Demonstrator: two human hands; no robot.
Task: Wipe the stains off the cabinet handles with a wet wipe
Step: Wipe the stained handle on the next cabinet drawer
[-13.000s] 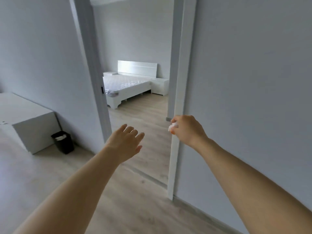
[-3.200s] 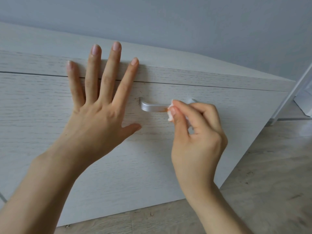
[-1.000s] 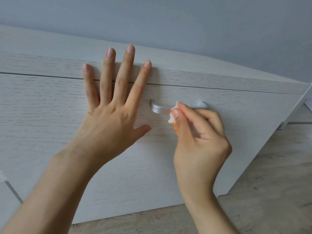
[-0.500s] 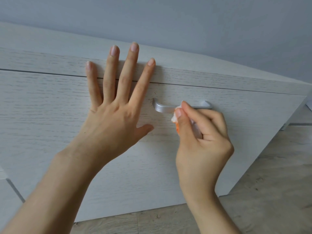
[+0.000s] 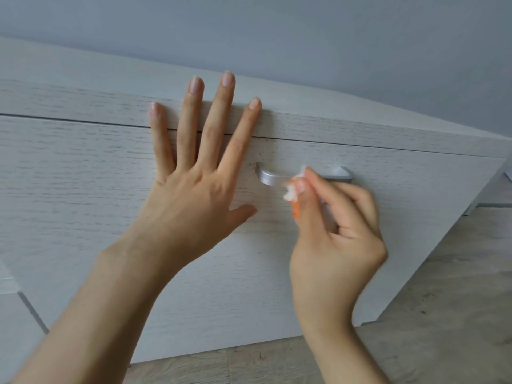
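Wiping the silver handle, wipe pinched tight.

My left hand (image 5: 191, 200) is lying flat at the centre of the frame, fingers spread across the pale cabinet front (image 5: 83, 189), while my right hand (image 5: 335, 245) is pinching the wet wipe (image 5: 291, 189) (orange-stained along its lower edge) between thumb and forefinger, pressing it against the cabinet handle (image 5: 270, 177) at centre right.

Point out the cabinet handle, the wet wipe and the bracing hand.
cabinet handle (image 5: 270, 178), head view, bare left end of the bar.
wet wipe (image 5: 290, 193), head view, white wad at the thumb tip.
left hand (image 5: 194, 200), head view, back of the hand.
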